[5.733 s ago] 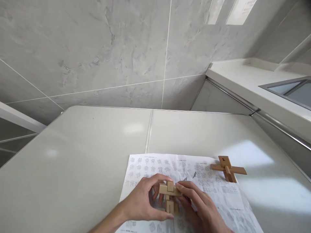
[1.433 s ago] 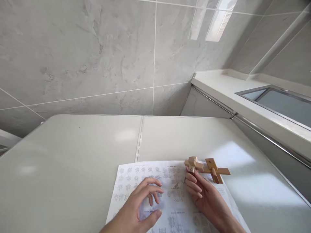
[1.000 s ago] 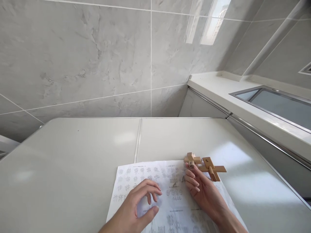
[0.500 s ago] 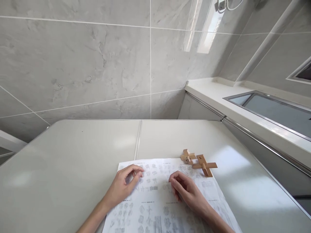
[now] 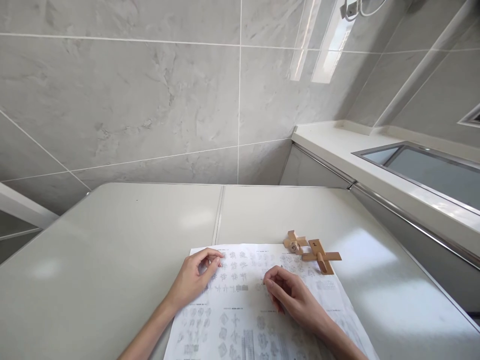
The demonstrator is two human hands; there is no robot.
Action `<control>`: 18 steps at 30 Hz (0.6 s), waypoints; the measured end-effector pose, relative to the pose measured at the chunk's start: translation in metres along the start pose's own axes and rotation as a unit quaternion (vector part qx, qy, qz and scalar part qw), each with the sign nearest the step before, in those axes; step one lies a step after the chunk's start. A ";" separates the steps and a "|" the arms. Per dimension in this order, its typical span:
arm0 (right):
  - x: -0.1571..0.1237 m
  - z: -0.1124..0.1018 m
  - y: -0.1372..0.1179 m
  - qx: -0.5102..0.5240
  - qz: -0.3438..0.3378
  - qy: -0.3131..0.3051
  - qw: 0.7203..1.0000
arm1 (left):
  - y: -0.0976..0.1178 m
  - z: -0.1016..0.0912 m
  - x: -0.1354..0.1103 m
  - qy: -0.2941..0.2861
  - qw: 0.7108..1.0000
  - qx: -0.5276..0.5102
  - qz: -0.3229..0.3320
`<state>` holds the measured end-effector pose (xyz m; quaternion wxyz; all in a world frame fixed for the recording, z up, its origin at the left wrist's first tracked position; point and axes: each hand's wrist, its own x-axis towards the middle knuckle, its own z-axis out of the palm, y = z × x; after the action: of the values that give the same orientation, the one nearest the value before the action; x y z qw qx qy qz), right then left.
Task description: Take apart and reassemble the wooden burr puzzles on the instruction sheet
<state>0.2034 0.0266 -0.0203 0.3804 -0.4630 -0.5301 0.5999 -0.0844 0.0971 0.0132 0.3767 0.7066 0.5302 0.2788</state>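
Note:
A printed sheet [image 5: 243, 320] full of small diagrams lies on the pale table [image 5: 112, 250]. My left hand [image 5: 195, 280] rests on the sheet's upper left part, fingers curled, tips touching the paper, holding nothing. My right hand [image 5: 290, 297] lies on the sheet's middle, fingers curled under, also holding nothing. Two wooden puzzle pieces stand at the sheet's far right corner: a small knot-shaped one [image 5: 293, 242] and, touching it on the right, a larger cross-shaped one [image 5: 320, 255] marked with a number. Both hands are well short of them.
A grey tiled wall [image 5: 150, 100] rises behind the table. To the right runs a white ledge [image 5: 337, 145] with a metal-framed recess [image 5: 431, 167]. A seam [image 5: 218, 215] splits the tabletop down the middle.
Earlier both hands held the small wooden piece over the sheet. My right hand set it beside the cross-shaped piece and drew back; both hands now rest on the paper.

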 end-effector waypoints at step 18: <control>0.000 0.002 -0.004 -0.007 0.006 -0.012 1.000 | -0.005 0.000 0.001 -0.006 1.000 0.026 -0.012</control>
<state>0.2010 0.0270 -0.0161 0.3671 -0.4616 -0.5365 0.6036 -0.0871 0.0993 0.0088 0.3648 0.7117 0.5429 0.2561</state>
